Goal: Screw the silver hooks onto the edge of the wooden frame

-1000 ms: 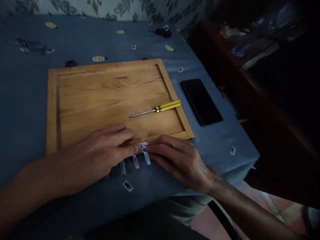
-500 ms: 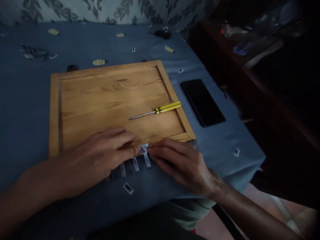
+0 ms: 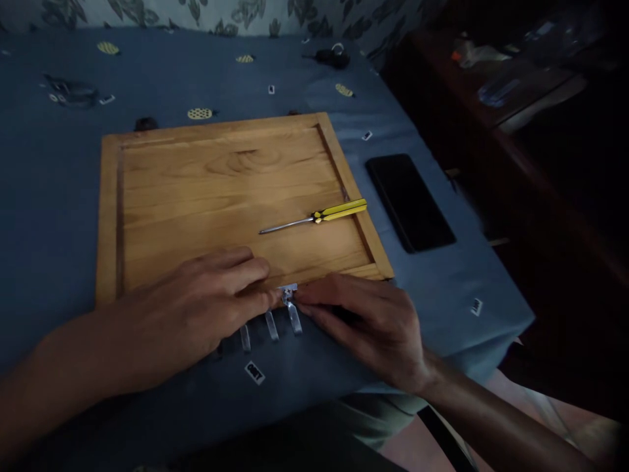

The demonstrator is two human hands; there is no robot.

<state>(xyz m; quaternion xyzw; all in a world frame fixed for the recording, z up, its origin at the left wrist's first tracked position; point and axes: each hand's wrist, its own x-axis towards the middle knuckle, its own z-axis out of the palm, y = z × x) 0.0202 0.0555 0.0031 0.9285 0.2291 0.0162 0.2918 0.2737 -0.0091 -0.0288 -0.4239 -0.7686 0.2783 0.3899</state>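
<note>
A framed wooden panel (image 3: 226,190) lies on the blue cloth. At its near edge sits a small metal fitting (image 3: 289,292) with a strip-like prong (image 3: 294,318) pointing toward me. My left hand (image 3: 196,311) rests on the panel's near edge, fingers bent, thumb tip against the fitting's left side. From the right, my right hand (image 3: 368,321) pinches at the fitting with thumb and index finger. Two similar prongs (image 3: 272,326) stick out below my left hand. The yellow-handled screwdriver (image 3: 339,211) lies across the panel, its handle on the right frame.
A black phone (image 3: 410,202) lies right of the panel. Keys (image 3: 331,58) and a dark item (image 3: 73,90) are at the back of the cloth (image 3: 44,196). Dark furniture (image 3: 521,144) holding transparent items stands beyond the right table edge.
The whole view has shifted slightly. My right hand's fingers have changed their bend at the fitting, with the thumb lower. My left hand stays at the same spot on the panel.
</note>
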